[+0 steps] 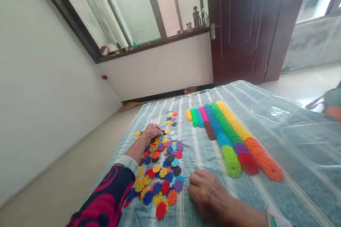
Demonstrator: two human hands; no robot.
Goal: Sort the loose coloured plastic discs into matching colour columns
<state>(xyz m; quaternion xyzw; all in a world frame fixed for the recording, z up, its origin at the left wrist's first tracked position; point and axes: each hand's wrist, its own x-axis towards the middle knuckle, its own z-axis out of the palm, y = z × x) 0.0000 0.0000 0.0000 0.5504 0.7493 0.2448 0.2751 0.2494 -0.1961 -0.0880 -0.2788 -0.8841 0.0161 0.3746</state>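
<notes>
Right hand (207, 193) nearest, at 6 o'clock, palm down on the bench's striped cloth (293, 191), fingers curled under; can't tell if it holds anything. Loose flower discs (162, 170) just beside it at 9 o'clock, spreading toward 11. Left hand (152, 131) on the pile's far end, fingers bent onto discs, grip unclear. Stacked disc rows (226, 134) at 1 o'clock, apart from both hands.
</notes>
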